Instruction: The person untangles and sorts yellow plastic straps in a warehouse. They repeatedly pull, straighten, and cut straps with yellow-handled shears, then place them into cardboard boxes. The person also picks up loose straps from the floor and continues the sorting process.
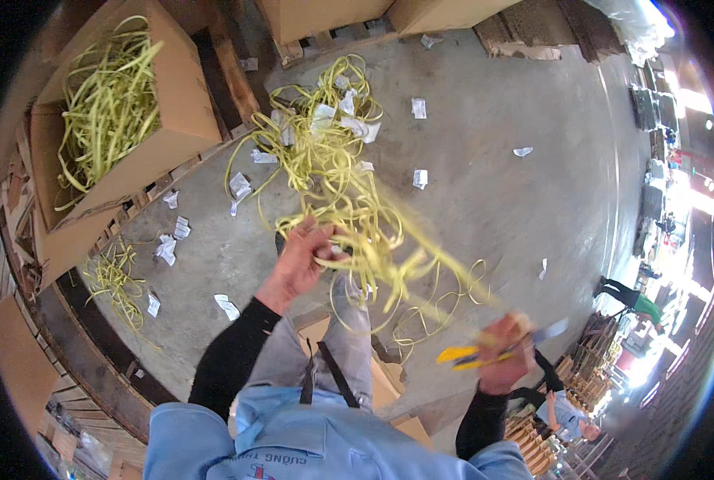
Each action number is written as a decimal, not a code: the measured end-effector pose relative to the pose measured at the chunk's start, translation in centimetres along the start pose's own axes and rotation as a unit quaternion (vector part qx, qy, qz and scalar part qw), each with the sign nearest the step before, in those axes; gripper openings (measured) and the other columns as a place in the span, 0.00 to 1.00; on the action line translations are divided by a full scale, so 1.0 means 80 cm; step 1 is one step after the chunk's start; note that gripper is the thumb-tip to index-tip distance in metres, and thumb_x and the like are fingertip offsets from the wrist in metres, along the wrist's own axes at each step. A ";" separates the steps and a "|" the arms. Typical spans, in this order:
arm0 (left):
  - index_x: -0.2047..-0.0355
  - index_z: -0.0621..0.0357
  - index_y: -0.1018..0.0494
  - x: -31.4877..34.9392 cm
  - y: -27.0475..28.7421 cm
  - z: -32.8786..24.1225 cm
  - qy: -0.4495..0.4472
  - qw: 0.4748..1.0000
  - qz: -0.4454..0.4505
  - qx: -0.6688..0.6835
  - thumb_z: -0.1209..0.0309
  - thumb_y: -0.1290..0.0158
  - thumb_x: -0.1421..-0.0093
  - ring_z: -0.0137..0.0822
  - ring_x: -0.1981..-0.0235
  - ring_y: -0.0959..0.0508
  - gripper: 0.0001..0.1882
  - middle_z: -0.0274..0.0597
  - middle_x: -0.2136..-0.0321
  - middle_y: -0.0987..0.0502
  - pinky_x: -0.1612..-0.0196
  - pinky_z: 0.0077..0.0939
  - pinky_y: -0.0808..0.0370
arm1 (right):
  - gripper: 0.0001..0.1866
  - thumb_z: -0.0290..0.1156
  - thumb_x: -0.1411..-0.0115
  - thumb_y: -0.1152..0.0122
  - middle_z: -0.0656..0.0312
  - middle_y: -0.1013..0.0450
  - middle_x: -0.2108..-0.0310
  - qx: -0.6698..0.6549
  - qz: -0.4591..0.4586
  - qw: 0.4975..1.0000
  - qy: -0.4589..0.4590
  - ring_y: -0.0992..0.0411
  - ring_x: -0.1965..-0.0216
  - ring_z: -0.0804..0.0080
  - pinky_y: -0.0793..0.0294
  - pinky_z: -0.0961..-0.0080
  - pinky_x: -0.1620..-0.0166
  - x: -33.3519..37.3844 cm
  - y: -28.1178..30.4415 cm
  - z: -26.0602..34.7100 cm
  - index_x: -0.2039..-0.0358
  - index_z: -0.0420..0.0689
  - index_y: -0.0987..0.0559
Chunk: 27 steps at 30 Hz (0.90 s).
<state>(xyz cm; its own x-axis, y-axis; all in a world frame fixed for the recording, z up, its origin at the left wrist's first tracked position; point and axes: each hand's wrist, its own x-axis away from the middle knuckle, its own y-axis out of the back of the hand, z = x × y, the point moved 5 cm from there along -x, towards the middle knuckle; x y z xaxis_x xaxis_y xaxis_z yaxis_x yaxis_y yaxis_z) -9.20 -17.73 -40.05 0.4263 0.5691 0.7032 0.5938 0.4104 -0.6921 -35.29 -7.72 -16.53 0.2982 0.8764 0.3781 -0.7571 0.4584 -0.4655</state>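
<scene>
"What sits nearest the camera?"

"Light blue shirt, the wearer's own, with black sleeves running down to both bare hands in the head view."

"Is the left hand holding anything?"

"Yes, its fingers are curled around part of a tangle of yellow straps. Some of that tangle hangs in loops beside the hand; the rest spreads over the concrete floor farther from the wearer."

"And the right hand?"

"Closed around a yellow-handled tool. The handle pokes out on the left, a pale flat end on the right. It's too blurred to say what kind of tool it is. One stretch of strap runs from the tangle toward that hand, but I can't tell whether the fingers grip it too."

"What's around them?"

"On the left, an open cardboard box with a heap of straps inside. A smaller clump lies on the floor below it. White paper scraps are scattered about, some lying on the tangle."

"Anyone else?"

"Two people, well off to the right: one in a green top, another in a pale blue one."
</scene>
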 end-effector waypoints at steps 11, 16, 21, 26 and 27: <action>0.49 0.48 0.29 0.184 -0.201 -0.151 -0.416 0.879 0.215 -0.094 0.60 0.54 0.31 0.38 0.47 0.29 0.14 0.48 0.47 0.28 0.43 0.34 0.33 | 0.16 0.40 0.29 0.59 0.58 0.32 0.68 -0.187 0.394 0.884 0.167 0.34 0.81 0.73 0.30 0.76 0.83 0.060 -0.247 0.227 0.65 0.41 0.30; 0.47 0.61 0.33 0.148 -0.164 -0.022 -0.260 0.726 0.145 -0.620 0.59 0.45 0.36 0.31 0.58 0.24 0.23 0.45 0.53 0.24 0.56 0.28 0.26 | 0.15 0.40 0.28 0.61 0.60 0.34 0.67 -0.216 0.388 0.889 0.116 0.39 0.82 0.80 0.36 0.82 0.85 0.091 -0.274 0.235 0.60 0.42 0.31; 0.53 0.62 0.28 0.166 -0.190 0.075 -0.105 0.819 0.241 -0.510 0.60 0.47 0.34 0.26 0.72 0.22 0.18 0.37 0.70 0.20 0.68 0.24 0.25 | 0.14 0.39 0.27 0.61 0.61 0.36 0.67 -0.206 0.368 0.903 0.084 0.45 0.82 0.85 0.42 0.86 0.83 0.116 -0.268 0.242 0.57 0.43 0.32; 0.55 0.63 0.28 0.233 -0.197 -0.032 -0.219 0.861 0.132 -0.439 0.69 0.48 0.34 0.25 0.70 0.25 0.11 0.35 0.72 0.24 0.63 0.23 0.25 | 0.14 0.39 0.27 0.60 0.61 0.35 0.65 -0.206 0.363 0.897 0.148 0.41 0.80 0.82 0.38 0.84 0.80 0.132 -0.212 0.301 0.55 0.42 0.31; 0.52 0.62 0.29 0.275 -0.203 -0.078 -0.328 0.787 0.092 -0.514 0.69 0.49 0.34 0.26 0.66 0.25 0.13 0.37 0.67 0.24 0.60 0.25 0.26 | 0.14 0.38 0.28 0.57 0.59 0.32 0.62 -0.201 0.362 0.898 0.149 0.37 0.77 0.80 0.36 0.83 0.78 0.125 -0.194 0.311 0.53 0.41 0.30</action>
<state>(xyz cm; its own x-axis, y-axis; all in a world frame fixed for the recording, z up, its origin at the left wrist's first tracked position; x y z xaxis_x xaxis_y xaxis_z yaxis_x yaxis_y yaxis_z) -5.24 -16.29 -12.29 0.3250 0.9357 0.1375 0.9457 -0.3229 -0.0382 -34.99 -9.72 14.38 -0.0003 0.9395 -0.3426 -0.5628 -0.2833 -0.7765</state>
